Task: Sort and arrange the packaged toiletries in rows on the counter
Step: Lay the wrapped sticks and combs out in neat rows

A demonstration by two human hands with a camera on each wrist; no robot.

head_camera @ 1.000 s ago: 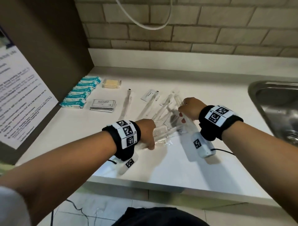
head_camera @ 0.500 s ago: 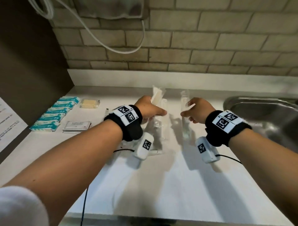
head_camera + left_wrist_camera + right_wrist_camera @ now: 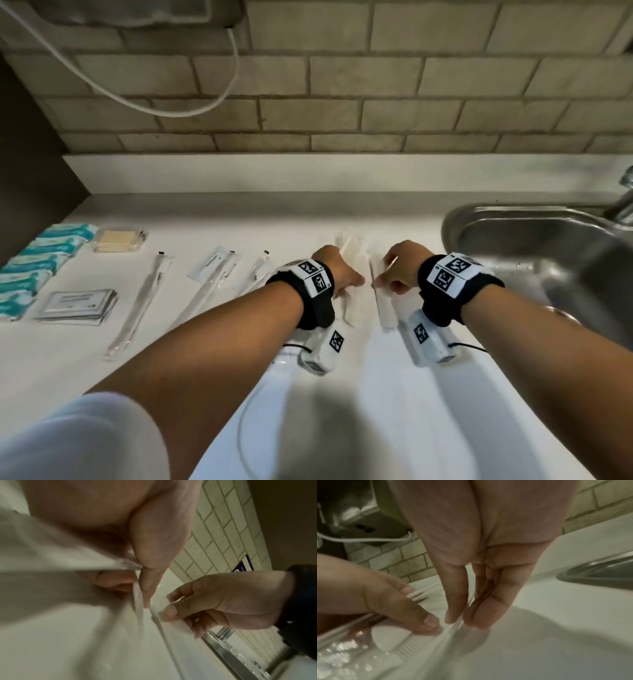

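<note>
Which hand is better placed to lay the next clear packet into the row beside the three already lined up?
Probably the left hand: it holds a clear packet and is nearer the laid row; the right hand is on the sink side.

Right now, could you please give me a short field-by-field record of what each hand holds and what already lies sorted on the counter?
left hand: pinches a bunch of clear packets, low over the counter
right hand: pinches a single clear long packet
teal packets: in a row at far left
flat white sachets: stacked beside the teal row
cotton bud box: behind the sachets
long clear packets: laid side by side, left of the hands
sink: to the right
</note>
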